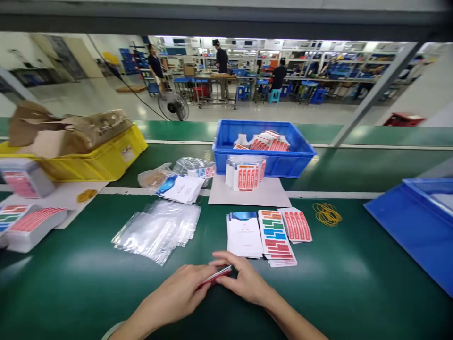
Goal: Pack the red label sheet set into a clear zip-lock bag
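My left hand (179,290) is closed around one end of a thin stack of red-and-white cards (220,275), held tilted above the green table. My right hand (246,282) has its thumb and fingers on the other end of that stack. Just beyond my right hand lie a pile of white leaflets with a blue top (244,236), a pile of multicoloured sticker sheets (276,236) and some red striped cards (297,225). Clear plastic bags (159,229) are spread flat at the left, apart from my hands.
A blue bin (264,163) holds red-and-white cards, with packed sets (246,175) before it. Yellow rubber bands (327,215) lie at the right near a blue tray (414,231). A yellow bin (120,158) and card stacks (37,226) stand left. Several people work in the background.
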Available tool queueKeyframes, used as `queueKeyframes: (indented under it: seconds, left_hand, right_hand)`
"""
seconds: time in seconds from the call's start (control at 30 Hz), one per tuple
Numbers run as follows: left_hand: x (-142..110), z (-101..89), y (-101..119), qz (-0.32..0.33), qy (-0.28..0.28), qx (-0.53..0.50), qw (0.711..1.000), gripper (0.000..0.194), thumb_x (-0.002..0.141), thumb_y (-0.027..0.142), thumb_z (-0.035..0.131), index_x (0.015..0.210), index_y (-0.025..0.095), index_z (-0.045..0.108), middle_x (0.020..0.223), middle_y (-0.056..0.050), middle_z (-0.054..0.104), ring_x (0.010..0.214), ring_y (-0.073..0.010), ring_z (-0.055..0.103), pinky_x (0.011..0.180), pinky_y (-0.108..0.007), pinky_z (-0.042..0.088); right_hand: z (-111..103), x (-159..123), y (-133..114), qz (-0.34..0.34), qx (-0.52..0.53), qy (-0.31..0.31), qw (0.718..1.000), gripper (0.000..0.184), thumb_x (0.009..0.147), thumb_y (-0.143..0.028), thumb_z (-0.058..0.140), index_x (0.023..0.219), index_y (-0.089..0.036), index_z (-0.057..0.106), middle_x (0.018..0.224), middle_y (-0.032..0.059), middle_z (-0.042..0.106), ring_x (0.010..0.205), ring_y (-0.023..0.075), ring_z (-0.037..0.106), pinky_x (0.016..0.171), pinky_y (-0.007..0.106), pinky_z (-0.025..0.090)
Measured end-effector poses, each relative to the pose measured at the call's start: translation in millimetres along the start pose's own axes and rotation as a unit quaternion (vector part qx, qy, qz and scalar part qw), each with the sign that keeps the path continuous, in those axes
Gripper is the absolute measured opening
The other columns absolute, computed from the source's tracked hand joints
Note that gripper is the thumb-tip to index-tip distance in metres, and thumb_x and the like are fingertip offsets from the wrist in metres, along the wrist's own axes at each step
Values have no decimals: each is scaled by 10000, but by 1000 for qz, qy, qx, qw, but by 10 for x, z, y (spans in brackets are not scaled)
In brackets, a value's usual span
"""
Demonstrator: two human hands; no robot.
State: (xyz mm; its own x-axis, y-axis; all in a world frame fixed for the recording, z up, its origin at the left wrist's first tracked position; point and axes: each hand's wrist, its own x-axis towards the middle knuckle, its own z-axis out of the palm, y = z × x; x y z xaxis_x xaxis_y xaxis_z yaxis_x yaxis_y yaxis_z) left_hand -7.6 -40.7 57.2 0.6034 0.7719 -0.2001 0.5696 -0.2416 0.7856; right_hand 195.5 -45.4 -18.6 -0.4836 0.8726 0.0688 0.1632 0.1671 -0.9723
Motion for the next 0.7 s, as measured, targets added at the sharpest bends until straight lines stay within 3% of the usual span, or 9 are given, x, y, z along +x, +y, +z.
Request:
queueKeyframes:
  seconds: [0.07, 0.13, 0.2, 0.23, 0.33, 0.4, 0.5, 0.6, 0.7]
  left_hand:
    - [-39, -70, -84, -24, 36, 12, 999, 175, 848, 320, 532, 922, 279, 685, 850, -17, 703, 758, -213, 612, 680, -243, 399]
    - [-94, -161, -293, -92, 132, 56, 985, 192, 841, 399, 538, 880, 245, 647, 862, -34, 689, 779, -218, 609, 684, -255, 408]
    - [-165, -244, -584, -197, 258, 156, 933, 257, 848, 447, 502, 933, 229, 608, 957, -67, 675, 801, -228, 610, 700, -280, 406]
    - [-200, -273, -733, -231, 278, 182, 915, 274, 845, 441, 497, 941, 203, 591, 967, -100, 663, 798, -251, 608, 680, -302, 394]
    - [-281, -298, -1086, -282, 288, 213, 890, 172, 820, 351, 510, 822, 192, 578, 875, -108, 640, 718, -255, 604, 591, -298, 344]
    - [-307, -287, -1204, -291, 287, 217, 887, 140, 821, 265, 478, 737, 199, 568, 820, -92, 634, 695, -233, 603, 582, -285, 326]
    - [-321, -290, -1255, -279, 284, 202, 895, 196, 829, 204, 429, 690, 204, 568, 754, -75, 637, 694, -215, 597, 603, -279, 323]
    - [-339, -320, -1258, -262, 289, 168, 905, 191, 823, 228, 439, 676, 208, 559, 671, -42, 620, 643, -199, 567, 592, -279, 314]
    - [-366, -343, -1256, -251, 299, 122, 913, 187, 809, 292, 473, 644, 215, 514, 587, 1, 563, 571, -181, 517, 550, -276, 298]
  right_hand:
    - [117, 20, 126, 15, 21, -12, 1000, 228, 863, -233, 575, 1061, -266, 685, 981, 5, 730, 904, 208, 672, 840, 321, 497]
    - [201, 28, 217, 31, 27, -11, 999, 204, 879, -260, 548, 968, -264, 731, 917, 6, 741, 841, 224, 677, 771, 317, 505]
    - [252, 23, 267, 42, 28, 7, 999, 210, 874, -286, 553, 977, -271, 735, 894, 7, 741, 821, 239, 674, 754, 325, 503]
    - [269, 18, 279, 44, 28, 14, 999, 210, 871, -298, 555, 975, -274, 736, 881, 7, 739, 809, 244, 671, 746, 326, 502]
    - [303, 4, 300, 47, 33, 20, 998, 222, 879, -337, 538, 968, -281, 733, 891, 12, 732, 819, 254, 664, 743, 324, 501]
    - [322, 0, 318, 47, 34, 22, 998, 245, 888, -378, 518, 964, -278, 729, 897, 21, 727, 822, 261, 659, 739, 325, 501]
    - [358, -2, 358, 48, 32, 23, 998, 313, 880, -468, 504, 918, -248, 725, 826, 42, 713, 755, 265, 647, 696, 334, 503]
    - [402, -23, 388, 87, 62, 55, 993, 410, 834, -561, 537, 916, -193, 700, 883, 84, 707, 831, 281, 645, 768, 355, 513]
    - [423, -55, 381, 175, 176, 87, 965, 634, 752, -640, 600, 1203, -196, 571, 1101, 124, 657, 978, 298, 628, 751, 339, 550]
